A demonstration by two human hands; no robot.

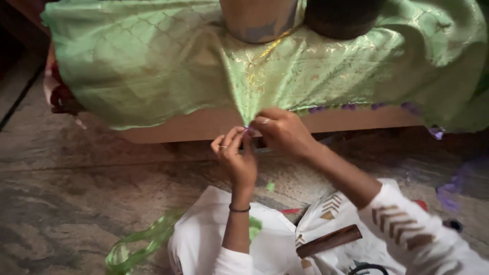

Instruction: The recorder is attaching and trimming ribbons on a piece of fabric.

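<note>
I see my right hand and left hand pinching shut on the edge of the green cloth. The cloth hangs off the counter, just above my hands. Both touch one spot, the right hand a bit higher.

A clay-coloured pot stands above the fingers, slightly to their left. A dark round pot stands beside it, above and to the right of the fingers. A wooden platform edge runs horizontally just behind the fingers. A stone floor extends below and to the left. A green ribbon strip lies on the floor, well below and left. A brown wooden stick lies below and right, on white clothing.
</note>
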